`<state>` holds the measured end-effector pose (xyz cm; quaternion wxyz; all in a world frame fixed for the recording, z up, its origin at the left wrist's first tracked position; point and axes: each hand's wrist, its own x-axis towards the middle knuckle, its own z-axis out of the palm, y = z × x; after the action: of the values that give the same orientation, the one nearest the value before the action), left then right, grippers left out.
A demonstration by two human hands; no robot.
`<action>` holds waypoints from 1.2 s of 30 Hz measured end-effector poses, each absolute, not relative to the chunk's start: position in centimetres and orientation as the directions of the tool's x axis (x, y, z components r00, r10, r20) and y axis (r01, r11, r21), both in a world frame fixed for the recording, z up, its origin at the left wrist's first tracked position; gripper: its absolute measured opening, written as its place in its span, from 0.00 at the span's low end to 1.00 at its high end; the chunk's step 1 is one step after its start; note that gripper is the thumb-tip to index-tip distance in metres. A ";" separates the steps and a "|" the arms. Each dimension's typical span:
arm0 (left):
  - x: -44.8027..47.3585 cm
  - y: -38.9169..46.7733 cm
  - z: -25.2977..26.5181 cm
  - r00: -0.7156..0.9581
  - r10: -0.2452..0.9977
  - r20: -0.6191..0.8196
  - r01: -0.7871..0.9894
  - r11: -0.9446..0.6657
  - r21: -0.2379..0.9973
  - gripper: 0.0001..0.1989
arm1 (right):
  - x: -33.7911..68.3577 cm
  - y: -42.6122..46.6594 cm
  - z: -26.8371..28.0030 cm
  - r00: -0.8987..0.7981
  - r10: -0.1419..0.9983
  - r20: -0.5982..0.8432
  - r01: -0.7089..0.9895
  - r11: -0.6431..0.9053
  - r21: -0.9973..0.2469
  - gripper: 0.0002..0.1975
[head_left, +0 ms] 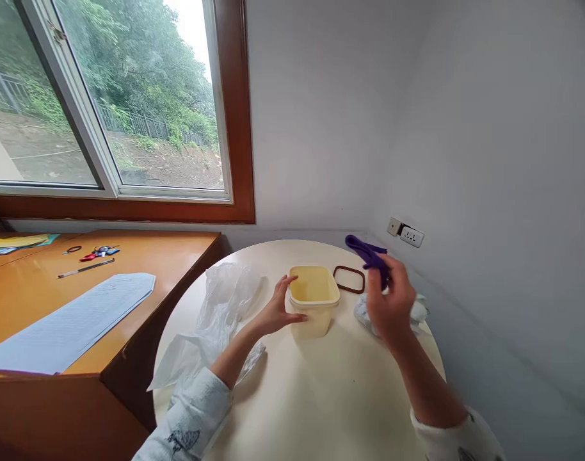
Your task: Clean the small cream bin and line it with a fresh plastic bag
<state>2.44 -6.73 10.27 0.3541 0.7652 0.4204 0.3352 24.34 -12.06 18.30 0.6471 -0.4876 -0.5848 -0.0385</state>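
A pale yellow plastic container (314, 320) stands upright on the round table, and its top is uncovered. My left hand (279, 310) is at its left side, thumb against the front wall and fingertips at the rim, gripping it. Raised to the right of the container, my right hand (392, 298) pinches a folded purple cloth (364, 250) between thumb and fingers. Behind that hand lies a crumpled plastic bag (362, 310), partly hidden by it. A brown rounded-rectangular ring (338, 282) rests on the table just right of the container.
Crumpled clear plastic bags (225, 307) cover the left part of the round cream table (321, 403). On the orange desk (187, 246) at left are paper sheets (81, 320), a pen (86, 267) and keys (100, 253). A wall socket (411, 236) sits behind the table.
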 end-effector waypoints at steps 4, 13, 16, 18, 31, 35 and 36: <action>2.9 -7.1 9.5 0.378 0.882 0.280 0.376 -0.423 0.824 0.38 | 22.8 -9.5 16.1 -0.245 0.700 0.671 0.743 0.580 -0.335 0.16; 2.0 -9.0 9.4 0.462 0.819 0.340 0.404 -0.536 0.742 0.45 | 22.8 -12.8 11.9 -0.497 0.734 0.463 0.731 0.642 -0.232 0.14; 1.9 -9.2 8.9 0.510 0.766 0.392 0.395 -0.613 0.684 0.58 | 22.9 -14.5 11.4 -0.533 0.703 0.471 0.705 0.677 -0.211 0.12; 2.1 -9.2 8.1 0.527 0.725 0.444 0.371 -0.666 0.647 0.64 | 23.0 -15.4 10.8 -0.551 0.681 0.482 0.684 0.700 -0.207 0.10; 3.5 -11.1 6.0 0.445 0.626 0.641 0.294 -0.778 0.555 0.64 | 21.5 -16.7 13.4 -0.545 0.821 0.169 0.777 0.570 -0.265 0.13; 3.5 -11.1 5.7 0.440 0.655 0.615 0.278 -0.750 0.600 0.65 | 19.3 -13.4 13.9 -0.471 0.869 -0.153 0.882 0.466 -0.071 0.12; 3.5 -11.0 5.6 0.437 0.663 0.608 0.277 -0.742 0.611 0.66 | 18.7 -12.5 13.7 -0.463 0.857 -0.224 0.881 0.474 -0.007 0.13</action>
<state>3.47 -10.99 5.59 0.2164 0.8196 0.2867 0.4464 18.70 -12.48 13.68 -0.0953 -0.5093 -0.8532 0.0608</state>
